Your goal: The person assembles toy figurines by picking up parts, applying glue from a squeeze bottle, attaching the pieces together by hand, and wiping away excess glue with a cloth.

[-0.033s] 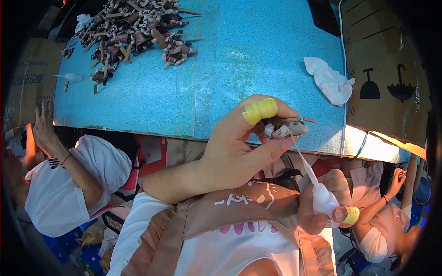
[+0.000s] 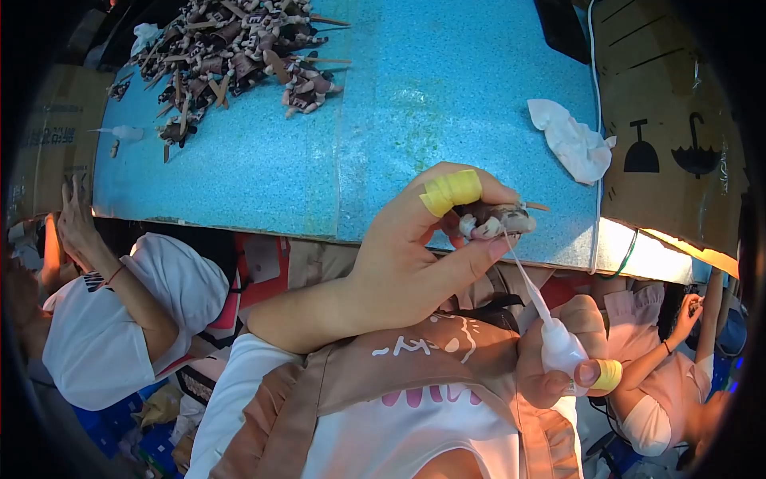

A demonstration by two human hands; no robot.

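Note:
Over the table's front edge, my left hand (image 2: pixel 423 247) pinches a small toy figure (image 2: pixel 499 222) between thumb and fingers. The figure is brown and pale, with a thin tan stick-like part poking out to the right. Yellow tape wraps one finger. Lower right, my right hand (image 2: pixel 566 351) grips a white squeeze bottle (image 2: pixel 562 351) with a long thin nozzle. The nozzle tip meets the figure's underside, close to my left thumb; whether anything flows out cannot be made out. Yellow tape also wraps my right thumb.
A heap of similar figures (image 2: pixel 231 60) covers the far left of the blue table (image 2: pixel 263 176). A second squeeze bottle (image 2: pixel 126 132) lies at the left edge, a crumpled tissue (image 2: pixel 570 142) at the right. Cardboard (image 2: pixel 670 104) flanks the table. People sit on both sides.

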